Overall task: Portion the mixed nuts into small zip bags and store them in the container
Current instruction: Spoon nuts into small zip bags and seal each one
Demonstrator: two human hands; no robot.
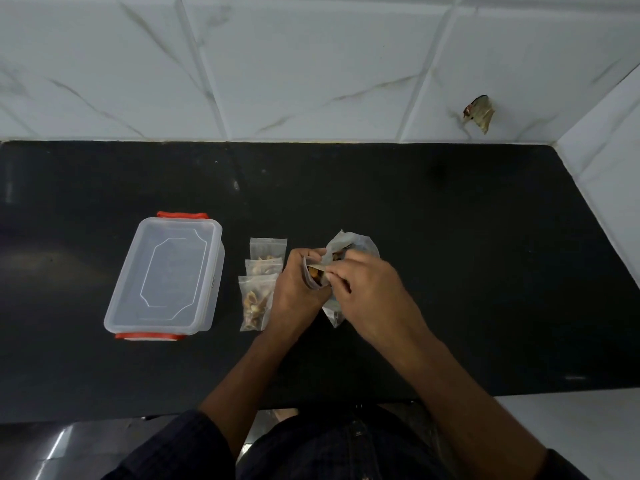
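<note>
— How many small bags do you count?

— Three small clear zip bags with nuts inside (260, 285) lie in a column on the black counter (450, 237), partly overlapping each other. A fourth small zip bag (313, 277) is in the left hand (298, 289), so four in total. There is also one larger crumpled clear bag of mixed nuts (360, 245) behind the hands, and one rectangular clear plastic container with orange-red clips (166, 277).

— Where does the container stand?

— On the counter, to the left of the three bags, just beside them but not touching. Its lid is on. I cannot see anything inside it.

— What else is around?

— A wall of white marble-look tiles (311, 64) behind the counter, with one brownish patch (479, 114) on it at the right. Below, dark clothing of the person (329, 452). The two hands cover most of the large bag and the mouth of the fourth small bag.

— And the hands?

— The left hand has its fingers curled around the fourth small bag and holds it upright, above the counter; some orange-brown nuts show in its mouth. The right hand (367, 289) has the fingertips pressed together, pinching at the mouth of this same bag. Whether a nut is between these fingers, I cannot tell.
</note>
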